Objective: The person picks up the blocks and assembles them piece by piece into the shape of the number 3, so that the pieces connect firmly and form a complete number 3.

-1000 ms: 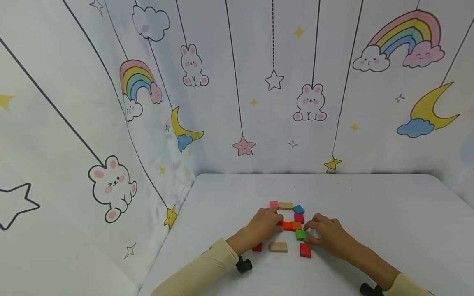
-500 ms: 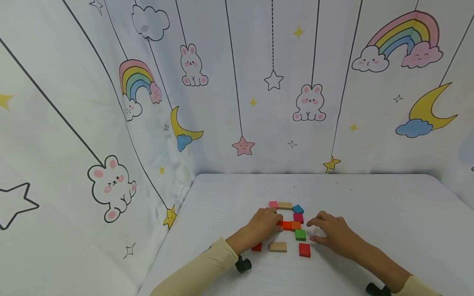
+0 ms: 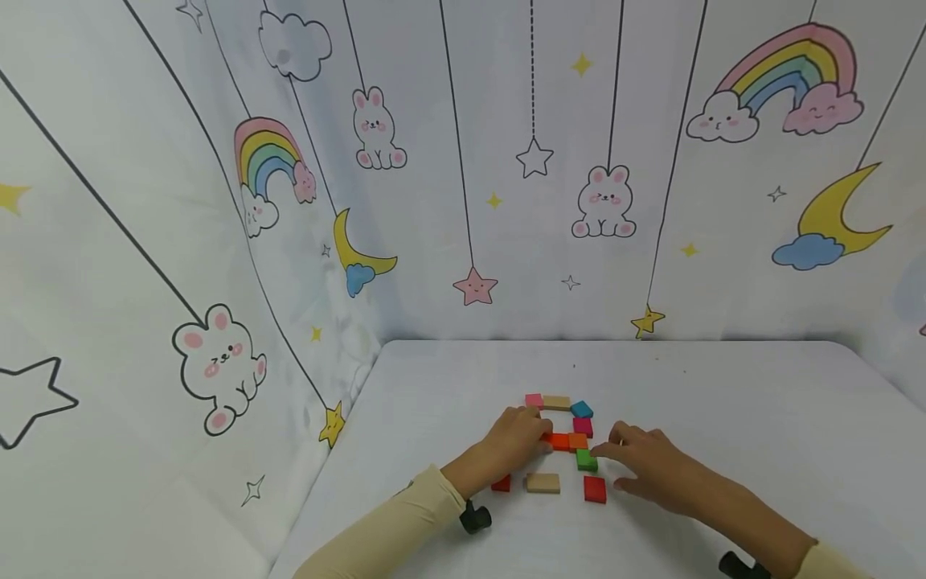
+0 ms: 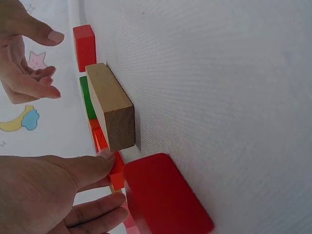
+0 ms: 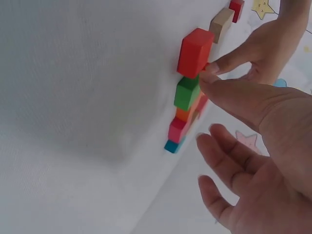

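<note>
My left hand (image 3: 515, 438) pinches the orange-red block (image 3: 560, 441) between thumb and fingers. That block lies in a row against an orange block (image 3: 578, 441). To the right, my right hand (image 3: 647, 462) hovers with loosely bent fingers, holding nothing. Its index fingertip is at the edge of the green block (image 3: 587, 460); whether it touches cannot be told. In the right wrist view, the thumb overlaps the gap between the green block (image 5: 187, 92) and a red block (image 5: 195, 52). Part of the orange-red block is hidden by the left fingers.
Around the row lie a magenta block (image 3: 582, 427), a blue block (image 3: 582, 409), a wooden block (image 3: 556, 403) and a pink block (image 3: 534, 400). Nearer are a second wooden block (image 3: 543, 482), a red block (image 3: 595, 490) and another red block (image 3: 501, 483). All rest on a white table (image 3: 434, 386).
My right hand drew back rightward from the green block, then its index finger came back to the block's edge while the thumb moved nearer the front. The left hand has stayed in place.
</note>
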A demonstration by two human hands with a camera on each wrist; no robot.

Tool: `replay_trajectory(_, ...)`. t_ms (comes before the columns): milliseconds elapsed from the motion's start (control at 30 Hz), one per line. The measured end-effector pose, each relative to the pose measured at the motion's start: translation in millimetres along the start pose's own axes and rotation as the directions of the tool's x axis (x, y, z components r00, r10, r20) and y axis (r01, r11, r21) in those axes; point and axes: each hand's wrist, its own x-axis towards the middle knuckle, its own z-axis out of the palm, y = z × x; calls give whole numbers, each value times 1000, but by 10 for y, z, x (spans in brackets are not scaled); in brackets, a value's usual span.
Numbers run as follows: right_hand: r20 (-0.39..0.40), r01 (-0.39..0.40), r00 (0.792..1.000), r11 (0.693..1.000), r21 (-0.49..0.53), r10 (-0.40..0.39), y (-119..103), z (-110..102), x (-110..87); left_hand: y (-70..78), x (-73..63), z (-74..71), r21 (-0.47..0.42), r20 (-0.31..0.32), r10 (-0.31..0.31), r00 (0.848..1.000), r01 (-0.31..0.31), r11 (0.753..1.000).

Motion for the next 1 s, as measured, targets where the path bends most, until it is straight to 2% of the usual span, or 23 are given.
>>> replay_trajectory(300, 52, 88, 995, 996, 21, -89, -74, 13, -11, 3, -8, -2, 5, 3, -3, 1000, 3, 1000)
replay_trajectory(533, 100, 75, 992, 997, 36, -78, -104, 37, 2, 7, -1, -7, 14, 4, 1, 1000, -1, 1000)
replay_trajectory(1000, 85, 39, 995, 998, 46, -43, -67, 105, 19, 24, -6, -20, 13, 13, -10, 1000, 10, 1000)
